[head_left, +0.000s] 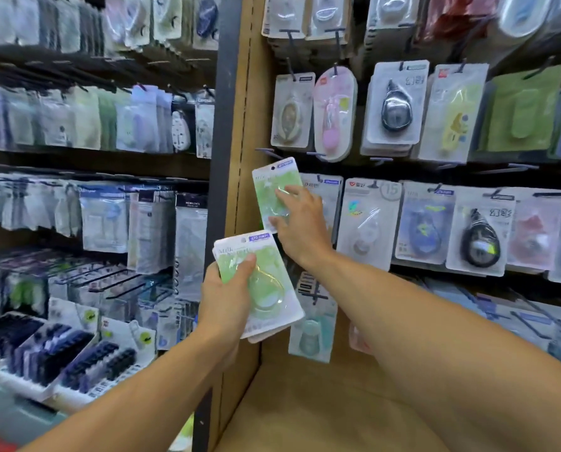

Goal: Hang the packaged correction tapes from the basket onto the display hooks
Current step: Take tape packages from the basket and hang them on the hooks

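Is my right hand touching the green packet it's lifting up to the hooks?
Touching. The head view shows the right hand pinching the raised green packet: fingers lie on its front and the thumb grips its lower edge.

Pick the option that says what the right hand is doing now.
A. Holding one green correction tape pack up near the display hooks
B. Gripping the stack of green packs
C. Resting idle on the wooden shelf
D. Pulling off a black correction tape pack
A: the right hand holds a single green correction tape pack against the display, while the left hand grips the stack of green packs.
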The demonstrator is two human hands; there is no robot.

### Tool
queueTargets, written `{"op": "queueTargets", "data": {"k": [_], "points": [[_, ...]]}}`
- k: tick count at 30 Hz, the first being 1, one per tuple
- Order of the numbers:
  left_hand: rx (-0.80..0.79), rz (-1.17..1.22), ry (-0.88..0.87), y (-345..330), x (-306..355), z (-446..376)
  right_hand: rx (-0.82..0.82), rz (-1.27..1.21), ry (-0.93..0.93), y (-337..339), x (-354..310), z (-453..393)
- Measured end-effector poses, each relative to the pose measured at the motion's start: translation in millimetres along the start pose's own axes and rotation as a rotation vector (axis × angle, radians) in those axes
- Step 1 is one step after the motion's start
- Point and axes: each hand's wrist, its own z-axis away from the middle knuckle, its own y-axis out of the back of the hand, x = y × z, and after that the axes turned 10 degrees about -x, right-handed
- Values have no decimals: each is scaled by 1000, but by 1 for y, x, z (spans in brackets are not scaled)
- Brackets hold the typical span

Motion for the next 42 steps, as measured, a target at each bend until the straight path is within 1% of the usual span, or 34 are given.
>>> {"op": "queueTargets", "data": {"k": [2,10,15,20,23,25,28,31,34,35,37,39,40,42], "points": [[9,-2,-9,4,0,-3,1,41,-5,-8,-1,-5],[38,27,5,27,-9,-4,95,88,-23,-28,-10,3],[35,38,4,33,-8,-2,81,95,-76,-30,-6,1],[30,22,16,31,-10,-2,-33,166,-107,-26,0,-12],[17,20,19,26,-9,-2,-124,188,-195,-25,5,-34],[3,4,23,23,-8,-1,-184,112,-261,-29,8,-48],[-8,-9,22,23,-8,1,-223,-114,-336,-28,12,-51],[5,-1,30,25,-8,3,-209,-195,-315,-17,11,-31],[25,9,40,27,-7,7,-95,-240,-191,-4,2,3],[31,11,40,26,-6,9,-81,-280,-151,1,-1,18],[40,22,31,23,-4,12,-153,-385,-102,11,-12,57],[40,37,28,19,-3,15,-301,-443,-67,22,-21,99],[40,43,35,16,-3,17,-362,-450,-49,26,-23,116],[30,54,50,9,-3,21,-416,-411,-22,28,-24,141]]}}
